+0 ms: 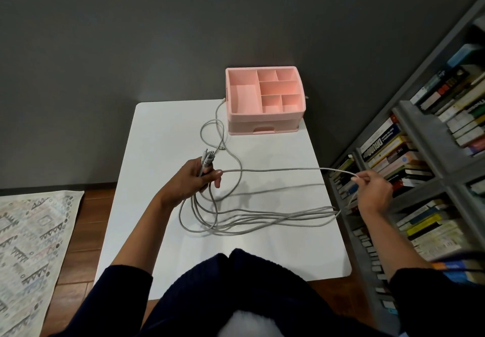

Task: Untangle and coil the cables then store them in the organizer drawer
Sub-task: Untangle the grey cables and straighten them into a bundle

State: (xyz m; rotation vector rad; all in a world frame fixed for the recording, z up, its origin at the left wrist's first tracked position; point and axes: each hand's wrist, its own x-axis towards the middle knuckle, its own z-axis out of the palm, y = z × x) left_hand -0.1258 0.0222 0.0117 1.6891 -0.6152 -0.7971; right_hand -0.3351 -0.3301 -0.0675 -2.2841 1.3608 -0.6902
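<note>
A: Where were the cables when you looked?
B: Grey, mostly on the tabletop. Long slack loops lay from the middle out to the right edge, crossing each other. One strand wandered up to the far edge, beside the organizer's left side.
A: Organizer?
B: Pink organizer sat at the far right corner, with a divided tray on top. The drawer low in its front face was shut, finger cutout facing the person.
A: Left side?
B: Left grip was closed round a bunch of cable ends, above the left-middle of the tabletop. Plugs stuck up out of the fist. Loops hung from under it down to the surface.
A: Right?
B: Right grip pinched a single strand at the fingertips, out past the right edge, in front of the bookshelf. That strand ran nearly straight between the two grips, off the surface.
A: Anything in the drawer?
B: Couldn't tell, it was shut.
A: Surroundings?
B: Dark grey wall behind. Patterned rug on the wood floor, off the left edge. The person stood at the near edge, in dark sleeves.
</note>
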